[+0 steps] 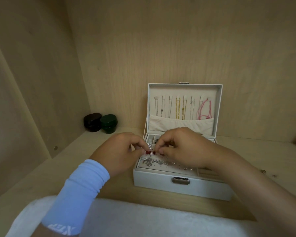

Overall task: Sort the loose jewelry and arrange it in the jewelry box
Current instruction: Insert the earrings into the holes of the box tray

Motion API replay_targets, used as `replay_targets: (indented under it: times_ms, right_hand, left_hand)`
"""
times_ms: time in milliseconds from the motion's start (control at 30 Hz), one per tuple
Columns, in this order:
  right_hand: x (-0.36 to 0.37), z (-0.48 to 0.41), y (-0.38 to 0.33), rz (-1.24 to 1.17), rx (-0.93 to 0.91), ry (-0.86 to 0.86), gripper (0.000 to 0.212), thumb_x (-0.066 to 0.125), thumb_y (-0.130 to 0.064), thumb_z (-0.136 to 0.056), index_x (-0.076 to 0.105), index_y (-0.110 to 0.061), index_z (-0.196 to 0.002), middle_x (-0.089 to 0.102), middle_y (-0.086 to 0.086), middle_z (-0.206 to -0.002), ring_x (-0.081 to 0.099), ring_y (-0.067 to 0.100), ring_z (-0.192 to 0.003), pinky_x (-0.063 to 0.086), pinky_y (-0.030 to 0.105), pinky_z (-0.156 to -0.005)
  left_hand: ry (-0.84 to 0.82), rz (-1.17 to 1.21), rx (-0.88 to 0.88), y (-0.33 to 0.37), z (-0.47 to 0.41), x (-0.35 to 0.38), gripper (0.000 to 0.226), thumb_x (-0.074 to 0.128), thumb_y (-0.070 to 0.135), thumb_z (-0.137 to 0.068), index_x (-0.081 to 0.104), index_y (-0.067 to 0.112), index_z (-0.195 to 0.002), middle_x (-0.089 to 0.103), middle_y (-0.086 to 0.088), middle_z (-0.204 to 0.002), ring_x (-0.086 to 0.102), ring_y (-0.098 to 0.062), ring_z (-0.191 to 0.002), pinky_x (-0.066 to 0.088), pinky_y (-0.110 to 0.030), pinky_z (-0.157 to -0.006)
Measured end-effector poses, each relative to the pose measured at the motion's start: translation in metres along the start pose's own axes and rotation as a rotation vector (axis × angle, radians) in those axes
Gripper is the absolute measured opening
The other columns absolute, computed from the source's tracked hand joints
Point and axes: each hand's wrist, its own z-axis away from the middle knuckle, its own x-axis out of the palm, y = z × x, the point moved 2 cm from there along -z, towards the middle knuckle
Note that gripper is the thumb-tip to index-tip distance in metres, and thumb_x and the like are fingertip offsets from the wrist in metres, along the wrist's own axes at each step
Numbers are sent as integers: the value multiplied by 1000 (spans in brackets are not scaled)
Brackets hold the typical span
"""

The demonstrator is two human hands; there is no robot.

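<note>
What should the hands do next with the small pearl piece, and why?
Probably lower the pearl piece into a free hole of the perforated pad in the jewelry box: the left hand and right hand both pinch it just above that pad, where other earrings already sit.

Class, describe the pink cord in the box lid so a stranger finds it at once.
Find the open white jewelry box on the wooden shelf. In its raised lid hangs a row of chains; the pink cord is rightmost. Only it is thick and pink; its neighbours are thin silver or gold.
</note>
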Motion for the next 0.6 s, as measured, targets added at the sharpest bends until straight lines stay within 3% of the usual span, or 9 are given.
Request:
replay_targets:
  times_ms: [167,267,333,533,600]
  right_hand:
    - [16,0,-12,46,-80,-56,18,63,-27,-95,75,-37,-104,65,-25,-95,59,-4,-89,49,22,-81]
    - [19,-2,-13,79,-93,-72,20,59,-26,-95,74,-38,-102,67,-24,-100,59,-3,-93,52,29,-85]
    - [17,-3,-13,72,-87,-67,19,59,-25,-96,73,-36,-104,67,-22,-101,58,-4,-89,51,27,-84]
    - [-40,12,1,-77,-5,132,16,61,-23,-98,73,-33,-103,65,-18,-99,58,-13,-76,43,17,-74]
    - [-72,30,16,-78,56,197,15,62,-23,-98,74,-33,-101,66,-17,-96,58,-8,-70,43,17,-70]
  left_hand:
    - [9,-40,-24,0,4,-2,22,69,22,-89,67,43,-82,64,18,-85,55,-6,-75,43,-19,-68]
    - [-33,-70,-32,-2,8,2,22,69,24,-88,67,45,-81,61,17,-87,56,-6,-77,44,-20,-70]
    - [-72,-95,-34,-2,11,4,22,69,26,-89,67,46,-81,61,16,-89,57,-5,-79,45,-20,-72]
    - [2,-84,-23,10,5,-4,17,68,26,-89,68,42,-85,62,18,-95,57,-4,-79,45,-20,-73]
    - [29,-41,34,30,-3,-4,19,68,24,-89,67,43,-84,63,19,-94,58,-4,-79,46,-18,-72]
